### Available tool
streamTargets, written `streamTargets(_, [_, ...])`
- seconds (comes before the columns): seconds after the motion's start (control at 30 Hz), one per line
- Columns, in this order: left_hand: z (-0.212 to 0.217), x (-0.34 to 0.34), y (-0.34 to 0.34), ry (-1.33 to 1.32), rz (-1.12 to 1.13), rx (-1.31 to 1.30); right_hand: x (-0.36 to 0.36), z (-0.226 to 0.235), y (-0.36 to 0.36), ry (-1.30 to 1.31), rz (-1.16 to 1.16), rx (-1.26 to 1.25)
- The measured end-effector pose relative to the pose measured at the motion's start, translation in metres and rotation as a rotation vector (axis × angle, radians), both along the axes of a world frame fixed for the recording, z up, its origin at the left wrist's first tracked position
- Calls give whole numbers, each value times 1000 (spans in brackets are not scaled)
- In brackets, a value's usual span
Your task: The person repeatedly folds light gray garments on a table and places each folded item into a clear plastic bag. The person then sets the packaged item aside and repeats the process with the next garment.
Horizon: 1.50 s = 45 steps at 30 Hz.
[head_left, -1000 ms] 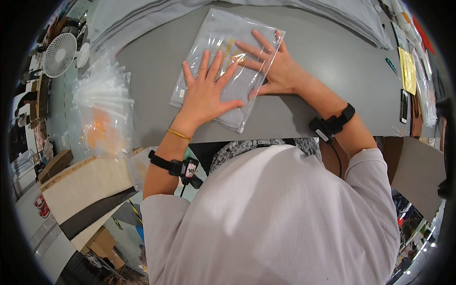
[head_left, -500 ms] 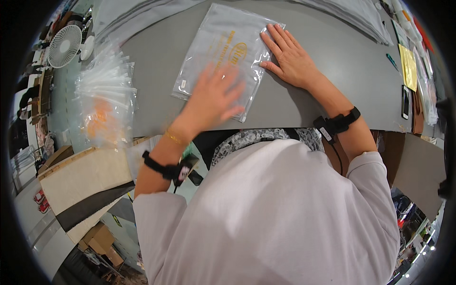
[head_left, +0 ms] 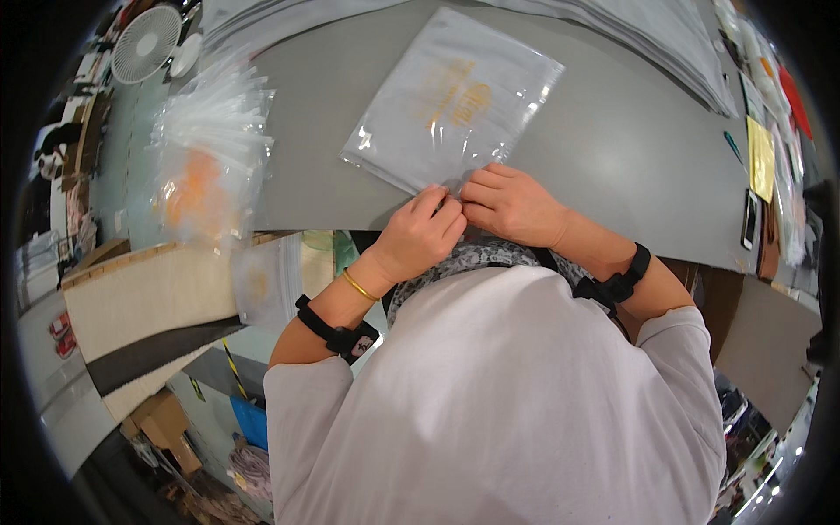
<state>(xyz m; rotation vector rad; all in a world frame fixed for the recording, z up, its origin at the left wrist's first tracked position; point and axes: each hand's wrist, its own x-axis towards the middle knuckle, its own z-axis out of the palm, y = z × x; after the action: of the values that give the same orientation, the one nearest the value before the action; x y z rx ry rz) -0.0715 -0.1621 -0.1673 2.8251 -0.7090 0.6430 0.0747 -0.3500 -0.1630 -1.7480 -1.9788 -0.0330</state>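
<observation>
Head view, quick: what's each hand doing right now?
Left hand: fingers closed, pinching the near edge of the clear plastic bag with gold print on the grey table.
Right hand: curled shut, pinching the same edge beside it.

Packet (head_left: 455, 109): clear film over white, gold print. Table (head_left: 612, 166): plain grey. Bag stack (head_left: 206, 157): clear, orange showing through. Fan (head_left: 144, 42): white. Wrist straps (head_left: 337, 332): black. Bangle (head_left: 357, 286): gold. Shirt (head_left: 507, 402): pale lilac-white. Collar (head_left: 481, 255): black-and-white speckle.

A clear bag (head_left: 455, 105) lies on the table (head_left: 612, 166), with 2 hands at its near edge: left hand (head_left: 420, 238) beside right hand (head_left: 512, 206). A bag pile (head_left: 206, 153) sits left.
</observation>
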Motion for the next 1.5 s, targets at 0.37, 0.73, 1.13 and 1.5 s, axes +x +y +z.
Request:
streamTargets(0.37, [-9,-32,20,36,34,-194,148,3,-48,-400,-102,-30])
streamTargets(0.73, [80,-32,11,274,367,-681,52,127,22,-396,324,389])
streamTargets(1.13, [41,-340,92,-1070,503,-2145,52,56,75,357,-334,-273])
streamTargets(1.5, [-238,-324,189,-986,879,-2629,13,3,51,250,-592,-258])
